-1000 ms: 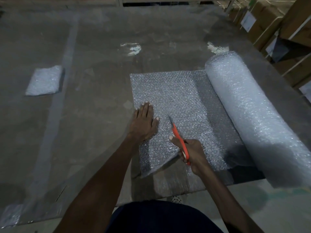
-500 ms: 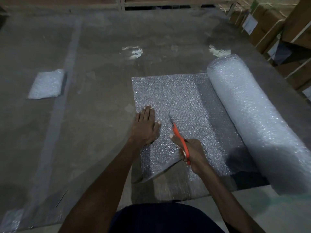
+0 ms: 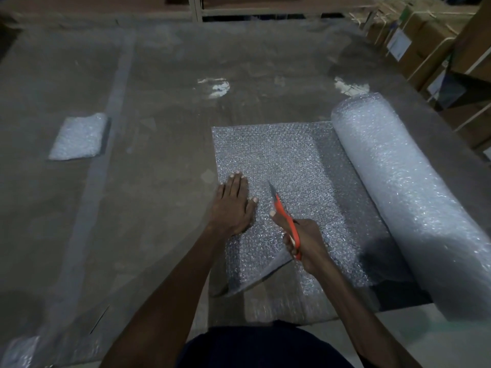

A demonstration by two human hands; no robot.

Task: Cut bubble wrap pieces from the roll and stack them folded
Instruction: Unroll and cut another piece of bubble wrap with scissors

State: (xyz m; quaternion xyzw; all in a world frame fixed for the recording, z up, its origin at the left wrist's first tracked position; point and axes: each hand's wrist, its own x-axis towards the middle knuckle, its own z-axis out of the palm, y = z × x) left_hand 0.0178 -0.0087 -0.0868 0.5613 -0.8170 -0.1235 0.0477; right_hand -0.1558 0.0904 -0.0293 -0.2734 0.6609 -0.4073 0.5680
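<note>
A big bubble wrap roll point(image 3: 406, 203) lies along the right side of the table. Its unrolled sheet point(image 3: 289, 155) spreads flat to the left. My left hand point(image 3: 233, 205) presses flat on the sheet near its left edge, fingers straight. My right hand point(image 3: 305, 243) grips orange-handled scissors point(image 3: 285, 219) whose blades point away from me, partway into a cut up the sheet. The cut strip's near corner point(image 3: 255, 277) curls up off the table. A folded bubble wrap piece point(image 3: 78, 136) lies far left.
The wide brown table point(image 3: 164, 208) carries a pale tape line point(image 3: 106, 144) running away on the left. Cardboard boxes point(image 3: 425, 41) stand stacked at the back right. Loose plastic film point(image 3: 21, 349) lies at the near left corner.
Left hand and scissors have crept slightly forward along the sheet; the camera tilted a little, shifting everything down in the view. The cut has lengthened slightly.
</note>
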